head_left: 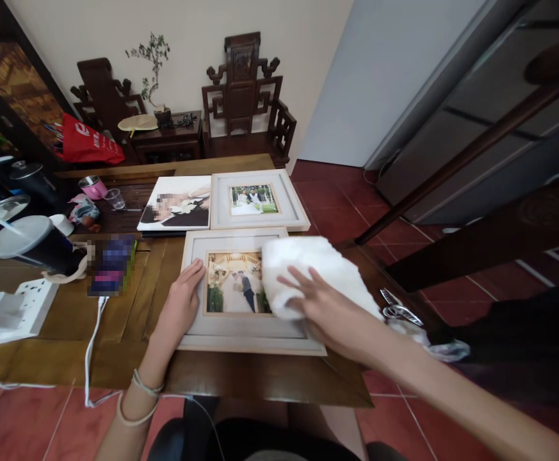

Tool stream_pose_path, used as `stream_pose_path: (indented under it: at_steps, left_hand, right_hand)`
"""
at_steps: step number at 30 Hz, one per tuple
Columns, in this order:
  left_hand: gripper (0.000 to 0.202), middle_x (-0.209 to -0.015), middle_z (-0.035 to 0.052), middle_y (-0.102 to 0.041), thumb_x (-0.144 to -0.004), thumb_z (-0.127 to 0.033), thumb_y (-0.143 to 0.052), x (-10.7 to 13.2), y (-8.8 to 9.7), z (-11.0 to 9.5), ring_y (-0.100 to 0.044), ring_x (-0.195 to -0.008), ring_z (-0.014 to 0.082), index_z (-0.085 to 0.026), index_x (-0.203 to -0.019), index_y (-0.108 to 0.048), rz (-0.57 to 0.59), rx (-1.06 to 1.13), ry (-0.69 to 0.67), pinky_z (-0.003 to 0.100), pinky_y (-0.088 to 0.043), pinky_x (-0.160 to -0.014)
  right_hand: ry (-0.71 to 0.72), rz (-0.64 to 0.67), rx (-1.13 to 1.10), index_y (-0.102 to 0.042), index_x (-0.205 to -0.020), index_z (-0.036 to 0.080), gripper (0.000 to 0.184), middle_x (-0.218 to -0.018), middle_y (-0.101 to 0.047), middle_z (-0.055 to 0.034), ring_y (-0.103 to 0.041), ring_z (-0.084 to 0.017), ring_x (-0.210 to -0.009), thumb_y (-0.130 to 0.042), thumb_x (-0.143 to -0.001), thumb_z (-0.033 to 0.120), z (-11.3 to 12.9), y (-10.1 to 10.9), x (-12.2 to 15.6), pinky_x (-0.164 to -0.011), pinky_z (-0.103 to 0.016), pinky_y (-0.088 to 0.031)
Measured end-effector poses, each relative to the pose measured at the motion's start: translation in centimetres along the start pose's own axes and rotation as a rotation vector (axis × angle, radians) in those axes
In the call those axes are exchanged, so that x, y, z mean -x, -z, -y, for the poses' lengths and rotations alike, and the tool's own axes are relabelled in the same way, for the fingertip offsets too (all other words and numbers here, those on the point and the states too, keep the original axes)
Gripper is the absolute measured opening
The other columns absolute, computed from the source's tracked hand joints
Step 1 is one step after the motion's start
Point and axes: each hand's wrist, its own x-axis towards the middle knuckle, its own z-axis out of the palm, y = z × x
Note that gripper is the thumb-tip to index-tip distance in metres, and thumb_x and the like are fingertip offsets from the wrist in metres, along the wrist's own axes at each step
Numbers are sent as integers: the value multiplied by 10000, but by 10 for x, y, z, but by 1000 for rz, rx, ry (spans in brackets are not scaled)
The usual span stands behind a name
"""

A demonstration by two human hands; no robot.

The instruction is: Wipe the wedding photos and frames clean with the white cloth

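A light wooden picture frame [250,336] with a wedding photo lies face up on the wooden table in front of me. My left hand [186,298] rests along its left edge, fingers stretched out and holding nothing. On the right side of the same frame, my right hand [317,301] grips a bunched white cloth [317,259], which covers the frame's right part and hangs past it. Motion blurs that hand slightly. Behind lie a second picture frame [219,205] with an outdoor wedding photo and, to its left, a photo album [178,202].
At left are a phone [111,266] on a white cable, a power strip [24,307] and a lidded dark cup [39,246]. Metal clippers [399,307] and crumpled plastic [445,349] lie at right. Wooden chairs [243,89] stand beyond the wooden table [130,358].
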Motion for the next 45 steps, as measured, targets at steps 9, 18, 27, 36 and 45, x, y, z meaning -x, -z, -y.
stream_pose_path:
  at_steps: [9, 18, 27, 36, 45]
  left_hand:
    - [588, -1361, 140, -551, -754, 73, -356, -3, 5, -1, -450, -1325, 238, -120, -1260, -585, 75, -26, -18, 478, -368, -1115]
    - [549, -1334, 149, -572, -751, 68, -374, -1, 1, 0, -501, -1284, 244, -117, -1205, -620, -5, -6, -18, 484, -392, -1097]
    - [535, -1323, 171, -576, -751, 65, -356, -3, 1, -5, -511, -1275, 237, -83, -1190, -624, -16, -19, 1, 469, -391, -1098]
    - [530, -1323, 145, -583, -759, 58, -366, -3, 2, -5, -520, -1267, 233, -107, -1187, -632, -17, -5, 22, 467, -394, -1099]
    - [537, -1345, 150, -562, -772, 45, -368, -2, 4, -1, -487, -1297, 237, -107, -1227, -608, 25, 9, 4, 475, -372, -1110]
  right_hand:
    - [8, 125, -142, -678, -1059, 173, 526, -1353, -553, -120, -330, -281, -1369, -408, -670, -56, 23, 17, 30, -1100, -500, -350]
    - [-88, -11, -28, -691, -1041, 62, 529, -1261, -601, -214, -339, -327, -1357, -395, -634, -102, -19, 23, -35, -1114, -507, -315]
    - [31, 105, -162, -708, -916, 173, 467, -1433, -452, -128, -308, -336, -1372, -443, -604, -52, 35, 2, 55, -1086, -575, -332]
    - [220, 179, -161, -693, -1058, 70, 348, -1453, -388, -224, -264, -456, -1356, -559, -737, 80, 97, 3, -21, -1086, -637, -248]
    - [83, 169, -235, -720, -948, 123, 338, -1438, -439, -170, -337, -365, -1356, -526, -689, 26, 73, -3, 9, -1110, -588, -254]
